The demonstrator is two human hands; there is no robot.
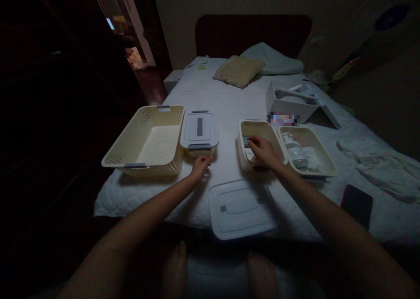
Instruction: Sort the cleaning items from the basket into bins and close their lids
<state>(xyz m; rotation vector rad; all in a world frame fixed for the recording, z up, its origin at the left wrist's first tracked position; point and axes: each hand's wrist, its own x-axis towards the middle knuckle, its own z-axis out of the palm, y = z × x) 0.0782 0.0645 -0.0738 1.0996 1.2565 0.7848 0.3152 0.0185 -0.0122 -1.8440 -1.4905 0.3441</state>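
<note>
My left hand [201, 167] hovers over the bed just in front of a small cream box [201, 152] with a closed grey-white lid [199, 128]. Its fingers are curled together, and nothing shows in them. Over the right side, my right hand [261, 150] dips into an uncovered cream bin [243, 130]. The fingertips and thumb are drawn together near a small dark-green item [246, 140]; whatever they hold is hidden. Some white item lies under the hand in that bin. A loose translucent lid [243, 209] lies flat on the bed's front edge below both hands.
A large perforated cream basket [113, 152] stands at left. At right, another cream bin [331, 165] holds white bottles [297, 152]. Behind are an open white box [295, 108] and cushion [239, 70]. A dark phone-like slab [357, 206] and crumpled plastic [377, 167] lie right.
</note>
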